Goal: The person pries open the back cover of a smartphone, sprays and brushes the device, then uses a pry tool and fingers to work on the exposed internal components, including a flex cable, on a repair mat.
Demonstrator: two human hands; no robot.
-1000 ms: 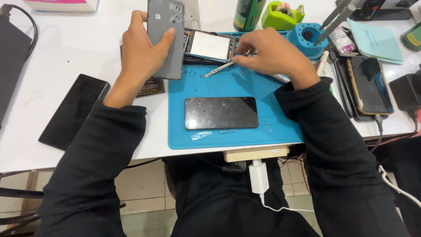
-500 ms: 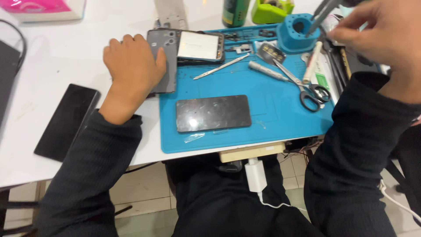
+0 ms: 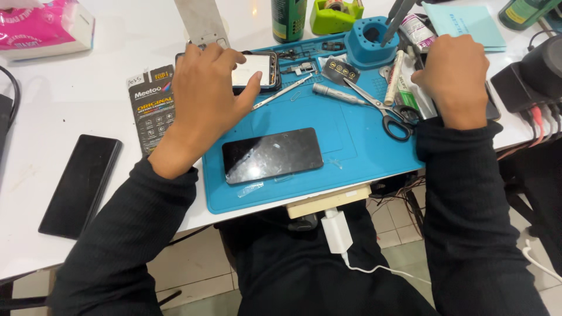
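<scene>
My left hand [image 3: 205, 96] lies across an opened phone [image 3: 257, 69] at the far left corner of the blue work mat [image 3: 363, 146], fingers on its far edge and thumb at its near edge. My right hand [image 3: 453, 79] is curled knuckles-up over pens and tubes [image 3: 398, 79] at the mat's right edge; what is under its fingers is hidden. A black phone screen [image 3: 272, 155] lies flat on the mat near me. Thin tweezers [image 3: 282, 93], a small screwdriver [image 3: 333, 92] and scissors [image 3: 386, 114] lie between my hands.
A blue tool holder [image 3: 372, 38], a green tape dispenser [image 3: 336, 14] and a green bottle [image 3: 288, 17] stand at the back. A dark printed package [image 3: 151, 105] and a black phone [image 3: 79, 184] lie to the left. A black charger block [image 3: 533, 76] sits to the right.
My left hand set the grey back cover down and now spans the opened phone. My right hand left the tweezers on the mat, rose, then came down at the mat's right edge.
</scene>
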